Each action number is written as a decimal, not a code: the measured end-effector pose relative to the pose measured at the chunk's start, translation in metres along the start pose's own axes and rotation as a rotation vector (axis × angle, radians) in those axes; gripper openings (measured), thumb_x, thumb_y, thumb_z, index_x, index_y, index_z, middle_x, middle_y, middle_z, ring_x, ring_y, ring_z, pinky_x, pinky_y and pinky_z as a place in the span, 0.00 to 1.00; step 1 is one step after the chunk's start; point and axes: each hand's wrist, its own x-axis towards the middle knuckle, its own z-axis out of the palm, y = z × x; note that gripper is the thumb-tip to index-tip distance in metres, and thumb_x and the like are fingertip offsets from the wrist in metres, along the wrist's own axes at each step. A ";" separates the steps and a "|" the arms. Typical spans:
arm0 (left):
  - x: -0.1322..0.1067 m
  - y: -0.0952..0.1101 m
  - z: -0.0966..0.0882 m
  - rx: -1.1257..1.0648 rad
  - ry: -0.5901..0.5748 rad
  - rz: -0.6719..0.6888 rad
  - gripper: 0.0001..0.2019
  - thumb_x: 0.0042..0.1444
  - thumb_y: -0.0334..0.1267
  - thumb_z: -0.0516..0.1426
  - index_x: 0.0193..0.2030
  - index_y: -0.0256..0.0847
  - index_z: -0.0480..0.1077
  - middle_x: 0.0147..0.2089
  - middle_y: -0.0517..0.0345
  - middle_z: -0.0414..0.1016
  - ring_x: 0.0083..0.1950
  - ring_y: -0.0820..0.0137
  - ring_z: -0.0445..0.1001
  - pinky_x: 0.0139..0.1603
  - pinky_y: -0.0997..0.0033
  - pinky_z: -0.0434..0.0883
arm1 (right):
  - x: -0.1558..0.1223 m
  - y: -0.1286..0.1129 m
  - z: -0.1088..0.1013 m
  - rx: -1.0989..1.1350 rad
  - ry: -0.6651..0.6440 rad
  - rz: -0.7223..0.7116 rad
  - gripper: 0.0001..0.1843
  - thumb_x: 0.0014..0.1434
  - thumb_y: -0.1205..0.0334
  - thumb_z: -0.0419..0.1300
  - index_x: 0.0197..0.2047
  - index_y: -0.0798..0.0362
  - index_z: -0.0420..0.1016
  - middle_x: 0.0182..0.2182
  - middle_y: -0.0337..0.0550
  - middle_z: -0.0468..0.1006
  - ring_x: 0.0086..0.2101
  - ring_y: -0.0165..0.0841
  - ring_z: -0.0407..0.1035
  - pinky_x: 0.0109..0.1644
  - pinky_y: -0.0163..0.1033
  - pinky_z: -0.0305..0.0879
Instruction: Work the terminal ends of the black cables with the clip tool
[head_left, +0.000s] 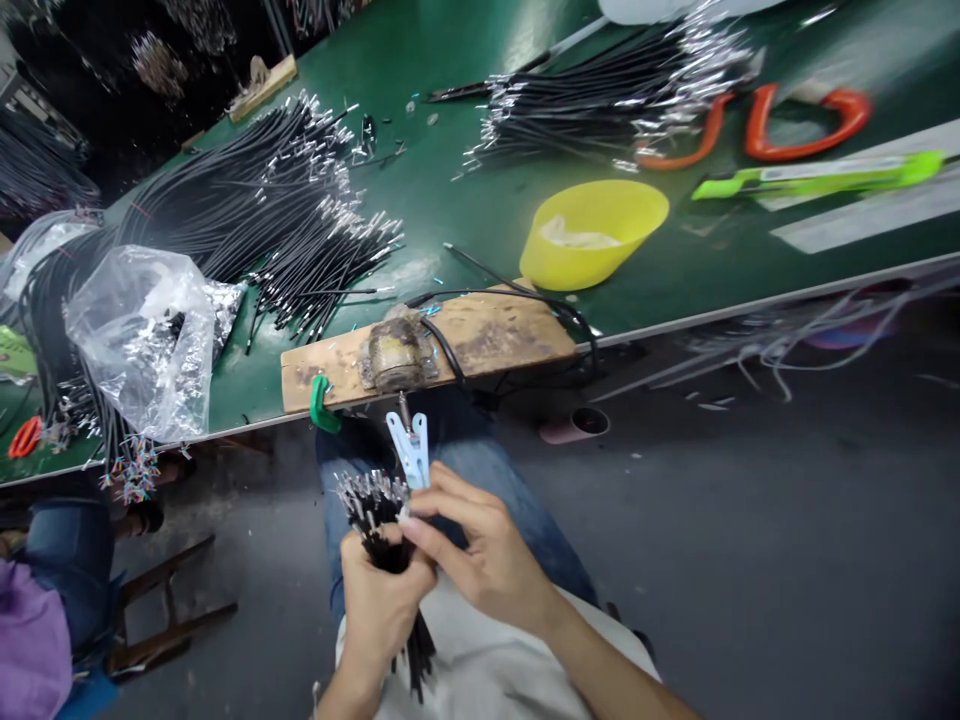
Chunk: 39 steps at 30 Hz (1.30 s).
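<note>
My left hand (386, 595) is wrapped round a bundle of black cables (375, 515), their silvery stripped ends pointing up and away from me. The lower ends hang out below my fist, over my lap. At the bundle's right side, my right hand (480, 550) pinches with thumb and forefinger at one cable end; the tip between the fingers is small and partly hidden. Just beyond my fingers is a light blue clothespin (410, 447), attached to the shaft of a small motor (399, 352). That motor is fixed on a wooden board (502, 335) at the table's edge.
A green clamp (323, 405) grips the board's left end. On the green table (420, 205) lie black cable bundles (247, 200), a clear plastic bag (146, 340), a yellow container (596, 235), orange-handled scissors (810, 125) and a green cutter (817, 178). A person in purple (34, 640) sits at left.
</note>
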 end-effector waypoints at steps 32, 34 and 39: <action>0.014 -0.017 -0.003 -0.243 -0.028 -0.090 0.18 0.32 0.51 0.66 0.14 0.40 0.68 0.09 0.67 0.59 0.09 0.78 0.56 0.09 0.76 0.56 | -0.009 0.009 0.016 0.051 0.384 -0.002 0.08 0.54 0.73 0.54 0.27 0.51 0.68 0.23 0.40 0.66 0.26 0.32 0.61 0.28 0.37 0.61; 0.023 -0.023 -0.008 -0.246 -0.185 -0.171 0.20 0.27 0.55 0.67 0.11 0.40 0.67 0.06 0.67 0.55 0.08 0.78 0.54 0.07 0.75 0.54 | -0.010 0.014 0.015 -0.101 0.411 -0.221 0.12 0.52 0.77 0.53 0.34 0.50 0.70 0.26 0.42 0.69 0.27 0.34 0.63 0.30 0.40 0.63; 0.033 -0.024 -0.022 -0.244 -0.115 -0.251 0.20 0.27 0.57 0.66 0.13 0.41 0.70 0.06 0.66 0.56 0.08 0.77 0.55 0.07 0.74 0.57 | -0.008 0.020 0.005 -0.168 0.253 -0.320 0.13 0.50 0.76 0.55 0.35 0.49 0.71 0.24 0.42 0.71 0.25 0.34 0.64 0.28 0.42 0.64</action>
